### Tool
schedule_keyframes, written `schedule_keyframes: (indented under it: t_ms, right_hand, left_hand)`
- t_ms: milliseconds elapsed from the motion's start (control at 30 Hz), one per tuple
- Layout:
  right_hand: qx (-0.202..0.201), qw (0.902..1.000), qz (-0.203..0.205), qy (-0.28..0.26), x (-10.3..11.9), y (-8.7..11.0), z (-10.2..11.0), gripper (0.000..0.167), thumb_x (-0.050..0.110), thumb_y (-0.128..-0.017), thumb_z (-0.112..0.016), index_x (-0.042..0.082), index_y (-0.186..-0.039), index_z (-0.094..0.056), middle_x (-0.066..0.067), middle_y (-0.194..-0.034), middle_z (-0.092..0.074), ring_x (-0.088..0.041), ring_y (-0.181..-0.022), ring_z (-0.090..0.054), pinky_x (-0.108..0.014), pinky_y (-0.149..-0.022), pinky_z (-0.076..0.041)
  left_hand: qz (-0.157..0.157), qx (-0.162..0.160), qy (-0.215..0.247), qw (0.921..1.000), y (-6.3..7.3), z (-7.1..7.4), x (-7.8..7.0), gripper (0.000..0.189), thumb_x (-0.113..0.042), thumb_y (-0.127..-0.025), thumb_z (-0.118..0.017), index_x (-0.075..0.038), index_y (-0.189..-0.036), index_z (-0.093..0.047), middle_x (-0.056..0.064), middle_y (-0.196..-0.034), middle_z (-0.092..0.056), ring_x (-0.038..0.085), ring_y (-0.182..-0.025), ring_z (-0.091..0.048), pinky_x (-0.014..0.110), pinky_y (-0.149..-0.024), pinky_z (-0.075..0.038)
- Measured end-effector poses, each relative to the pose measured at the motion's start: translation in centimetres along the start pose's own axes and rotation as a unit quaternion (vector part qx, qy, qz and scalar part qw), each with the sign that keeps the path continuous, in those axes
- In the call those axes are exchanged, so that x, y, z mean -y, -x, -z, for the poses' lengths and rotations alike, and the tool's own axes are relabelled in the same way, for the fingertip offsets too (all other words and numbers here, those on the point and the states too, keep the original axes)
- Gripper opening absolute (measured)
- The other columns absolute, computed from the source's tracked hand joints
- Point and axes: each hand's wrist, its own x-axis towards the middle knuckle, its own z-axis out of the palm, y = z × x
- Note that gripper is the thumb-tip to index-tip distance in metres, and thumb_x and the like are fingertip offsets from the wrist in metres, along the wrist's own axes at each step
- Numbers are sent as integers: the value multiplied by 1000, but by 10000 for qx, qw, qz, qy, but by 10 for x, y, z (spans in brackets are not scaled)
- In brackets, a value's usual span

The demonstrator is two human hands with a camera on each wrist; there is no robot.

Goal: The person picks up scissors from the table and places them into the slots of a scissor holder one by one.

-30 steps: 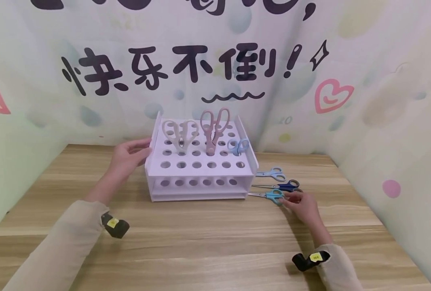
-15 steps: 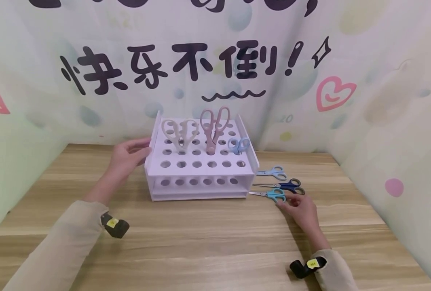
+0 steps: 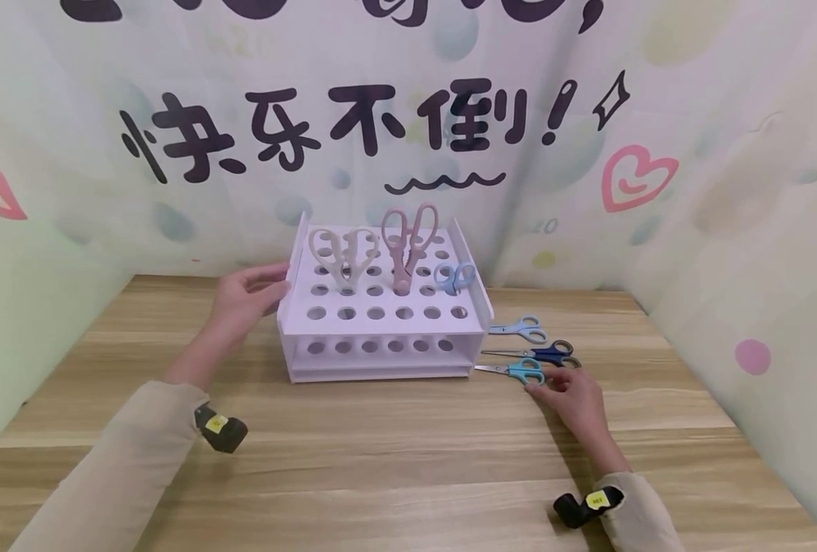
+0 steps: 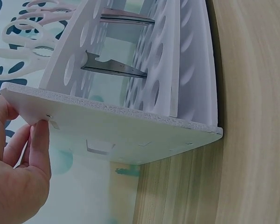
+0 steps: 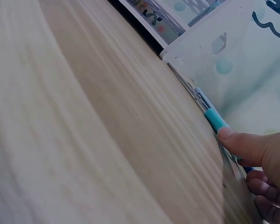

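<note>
A white two-tier rack (image 3: 384, 323) with rows of round holes stands on the table. Beside its left panel is my left hand (image 3: 246, 297), with fingertips touching the panel's outer face (image 4: 98, 121). Upright in the rack are white-handled scissors (image 3: 345, 261), pink scissors (image 3: 401, 253) and small light-blue scissors (image 3: 454, 276). Right of the rack, light-blue scissors (image 3: 519, 329), navy scissors (image 3: 552, 353) and teal scissors (image 3: 524, 371) lie flat. My right hand (image 3: 575, 402) pinches the teal handle, thumb (image 5: 231, 135) on its near side; the other fingertips are partly hidden.
The wood-grain table (image 3: 381, 460) extends in front of the rack. A printed cloth backdrop (image 3: 408, 130) rises close behind it, with pale side walls (image 3: 760, 268) at both ends of the table.
My right thumb and fingers have shifted slightly toward me along the teal handle. My left hand stays against the rack; the scissors lie about where they were.
</note>
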Motion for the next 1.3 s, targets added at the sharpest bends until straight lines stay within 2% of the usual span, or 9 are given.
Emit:
schedule_keyframes:
  t_ms: [167, 367, 500, 700, 900, 1000, 1133, 1300]
  right_hand:
    - [34, 9998, 175, -41, -3, -1, 2, 38, 28, -72, -78, 1, -96, -68, -11, -87, -61, -25, -80, -54, -32, -64, -47]
    - [171, 9998, 38, -82, 0, -4, 5, 44, 30, -73, -77, -1, -101, -66, -14, -92, -65, -26, -83, -59, -36, -70, -53]
    - [248, 9996, -11, -128, 4, -5, 8, 43, 28, -74, -77, -2, -102, -65, -15, -93, -65, -27, -84, -60, -37, -71, -54]
    - [270, 9992, -26, -280, 12, -6, 14, 40, 24, -76, -75, -4, -102, -63, -16, -91, -64, -26, -82, -61, -31, -66, -54]
    - [165, 9984, 88, -525, 21, -8, 19, 38, 17, -76, -75, -7, -102, -61, -18, -88, -66, -28, -81, -64, -28, -63, -55]
    - [120, 9972, 173, -715, 23, -9, 20, 37, 15, -77, -75, -7, -103, -61, -18, -87, -67, -27, -81, -65, -22, -62, -54]
    - [66, 9958, 184, -894, 25, -11, 21, 36, 14, -78, -73, -6, -105, -62, -16, -86, -68, -22, -78, -65, -15, -58, -51]
    - [27, 9946, 300, -996, 30, -11, 24, 34, 11, -80, -71, -5, -108, -62, -15, -86, -68, -21, -78, -64, -13, -60, -50]
  left_hand:
    - [-44, -9, 24, 10000, 1, -1, -1, 46, -13, -89, -59, -1, -131, -47, 18, -127, -48, 13, -101, -54, 19, -80, -51]
    - [-53, -7, 53, 10000, 0, -1, 0, 45, -13, -89, -59, 0, -131, -47, 18, -126, -48, 11, -99, -54, 20, -80, -51]
    - [-38, 3, 11, 10000, 0, -1, 1, 46, -14, -89, -59, -1, -131, -47, 18, -126, -48, 14, -102, -54, 20, -80, -51]
    - [-26, 2, -38, 10000, 0, 0, 1, 46, -14, -89, -59, -2, -132, -47, 17, -127, -48, 23, -109, -52, 20, -80, -51]
    - [-44, -4, 40, 10000, -1, 0, 2, 45, -14, -89, -60, -1, -131, -48, 18, -125, -48, 15, -102, -54, 20, -80, -51]
    - [-47, -6, 59, 10000, -1, 0, 1, 45, -14, -89, -60, -1, -131, -48, 17, -124, -48, 12, -99, -55, 20, -80, -52]
    - [-90, -5, -39, 10000, 0, 0, 1, 45, -14, -89, -59, -1, -131, -48, 17, -125, -49, 13, -100, -55, 20, -80, -51]
    - [-129, 27, -49, 9999, 1, 0, 0, 45, -13, -89, -59, 0, -131, -48, 18, -125, -49, 13, -101, -55, 20, -80, -52]
